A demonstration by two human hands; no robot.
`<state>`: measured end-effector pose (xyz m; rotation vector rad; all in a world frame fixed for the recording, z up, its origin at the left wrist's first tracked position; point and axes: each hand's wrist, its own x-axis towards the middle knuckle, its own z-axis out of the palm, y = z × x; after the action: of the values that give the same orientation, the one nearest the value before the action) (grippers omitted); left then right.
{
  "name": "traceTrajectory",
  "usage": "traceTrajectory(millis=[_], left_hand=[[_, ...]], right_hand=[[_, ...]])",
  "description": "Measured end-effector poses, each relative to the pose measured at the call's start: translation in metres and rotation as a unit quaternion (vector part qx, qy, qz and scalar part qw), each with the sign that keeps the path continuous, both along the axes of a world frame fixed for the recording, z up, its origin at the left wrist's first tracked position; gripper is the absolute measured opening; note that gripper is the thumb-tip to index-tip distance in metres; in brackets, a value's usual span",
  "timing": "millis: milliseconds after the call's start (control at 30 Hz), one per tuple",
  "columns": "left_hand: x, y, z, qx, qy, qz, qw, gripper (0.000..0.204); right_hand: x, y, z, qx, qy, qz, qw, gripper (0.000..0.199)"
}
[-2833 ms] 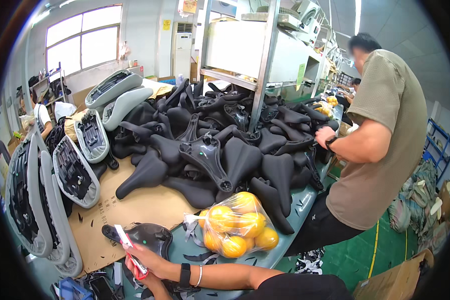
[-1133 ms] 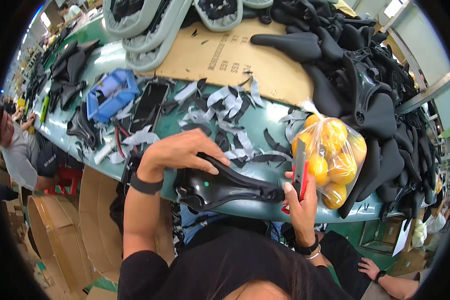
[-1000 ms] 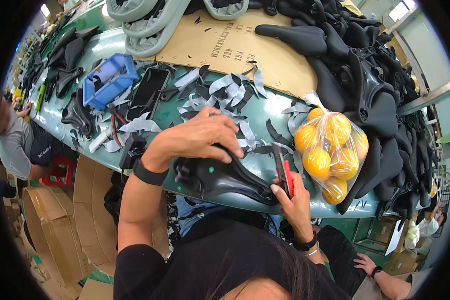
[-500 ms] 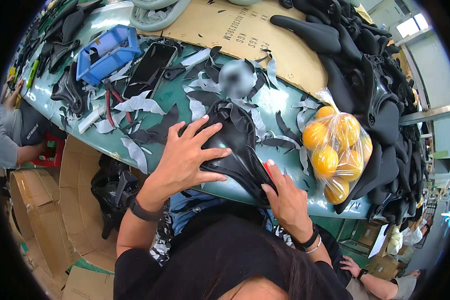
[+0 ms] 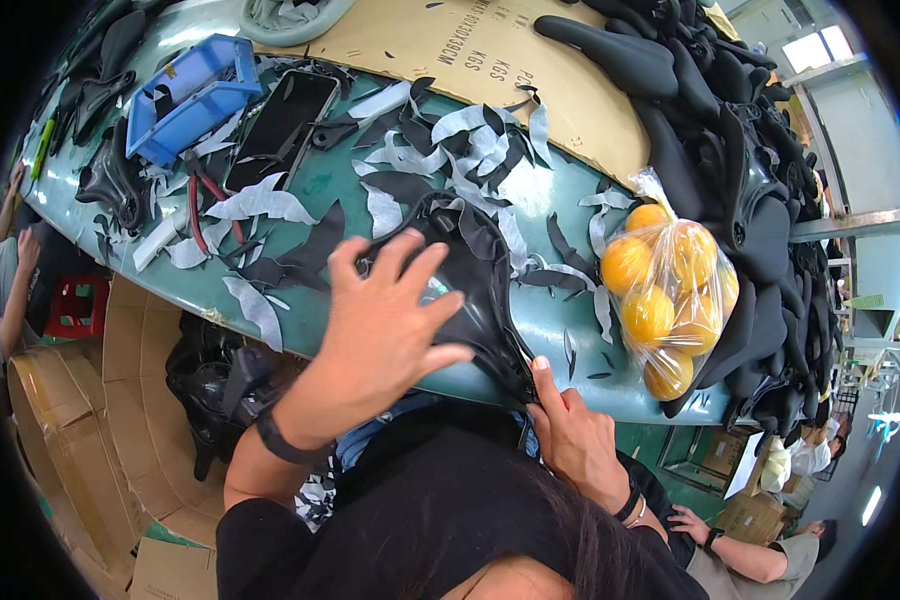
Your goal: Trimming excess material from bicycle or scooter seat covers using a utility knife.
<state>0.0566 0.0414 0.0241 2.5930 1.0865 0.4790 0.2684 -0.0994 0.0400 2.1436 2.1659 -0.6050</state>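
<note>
— Pressing down with my left hand (image 5: 385, 330), fingers spread wide and flat on the black saddle cover (image 5: 470, 290); nothing is gripped there, just palm and fingertips on top.

— And the other hand?

— My right hand (image 5: 575, 440) sits at the table's near edge, thumb and fingers closed narrow on the cover's lower tip where it hangs over the rim. Whether anything else is in that hand I cannot tell.

— Where does the cover lie?

— On the green table (image 5: 540, 335), right at the near edge, its far end curled up among the scraps.

— Any open room around it?

— A little bare green to the right, between the cover and the bag of oranges (image 5: 670, 295), which stands near the same edge. To the left, grey and black offcuts (image 5: 260, 205) crowd the surface up to the rim. Below that edge, cardboard boxes (image 5: 80, 420) and a black heap fill the floor.

— Farther back?

— A phone (image 5: 280, 125) lies flat beyond the scraps, red-handled pliers (image 5: 198, 205) just beside it, and a blue tray (image 5: 192, 95) past those. A cardboard sheet (image 5: 490, 70) covers the far middle. A pile of black saddles (image 5: 730, 170) runs along the right, touching the bag.
</note>
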Motion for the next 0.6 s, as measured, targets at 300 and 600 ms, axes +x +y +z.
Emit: traceTrajectory(millis=[300, 600], left_hand=[[0.04, -0.002, -0.021, -0.02, -0.039, -0.071, 0.997, 0.016], [-0.025, 0.001, -0.008, -0.197, -0.589, 0.244, 0.745, 0.039]], right_hand=[[0.01, -0.008, 0.014, -0.02, 0.013, 0.022, 0.999, 0.055], [0.043, -0.001, 0.005, 0.068, 0.345, -0.173, 0.92, 0.053]])
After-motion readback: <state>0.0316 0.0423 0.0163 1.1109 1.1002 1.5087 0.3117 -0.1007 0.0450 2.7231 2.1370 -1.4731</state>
